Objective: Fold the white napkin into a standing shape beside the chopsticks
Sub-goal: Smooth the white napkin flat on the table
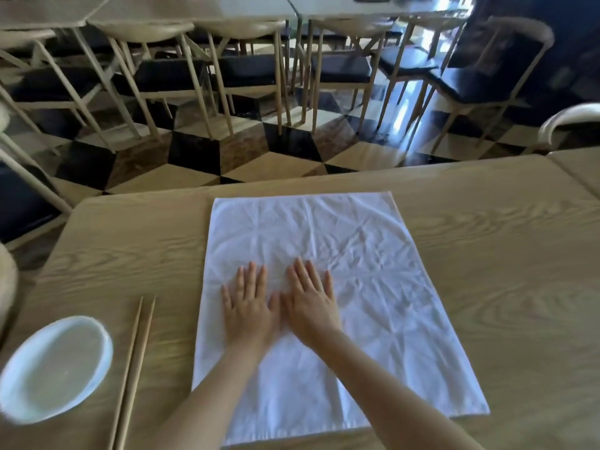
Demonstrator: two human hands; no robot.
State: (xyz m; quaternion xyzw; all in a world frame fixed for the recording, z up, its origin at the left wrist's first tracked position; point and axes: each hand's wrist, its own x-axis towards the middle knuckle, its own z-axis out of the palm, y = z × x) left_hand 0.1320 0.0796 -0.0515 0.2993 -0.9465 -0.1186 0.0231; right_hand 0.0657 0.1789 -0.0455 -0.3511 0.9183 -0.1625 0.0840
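Nearest me, two bare forearms reach in over the near edge of the white rectangular cloth napkin (341,287), and I'm reading everything off that napkin. It lies spread flat and creased on the pale wood-grain table (487,254), not yet folded at all. Left hand (248,308) and right hand (310,305) both lie palm-down on the napkin's left-middle area, side by side, thumbs touching or nearly so. Each grip is fully open, fingers straight and slightly spread, closed on nothing, just pressing flat on the cloth.

Left of the napkin, close but apart from it, I've got the pair of light wooden chopsticks (133,371) lying on the table, running away from me roughly along the napkin's left edge. Further left again sits a small round white dish (55,368), near the chopsticks.

Beyond the napkin's far edge the table ends, then a floor (201,151) of black and tan geometric tiles. Past that, rows of pale wooden chairs with dark seat cushions (250,73) stand at more light tables.
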